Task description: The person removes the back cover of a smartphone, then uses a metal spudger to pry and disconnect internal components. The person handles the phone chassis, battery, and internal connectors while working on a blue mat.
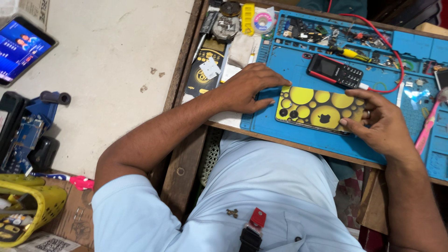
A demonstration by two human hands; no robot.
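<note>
A smartphone with a yellow-and-black circle-patterned back lies face down on the blue repair mat. My left hand rests flat on the mat, its fingertips touching the phone's left end. My right hand grips the phone's right end, thumb on the near edge and fingers along the far edge. A ring sits on one right finger.
A black-and-red keypad phone lies just behind, joined to a red cable. Small tools and parts fill the mat's back trays. A pink tool lies at right. A lit phone and blue gear sit at left.
</note>
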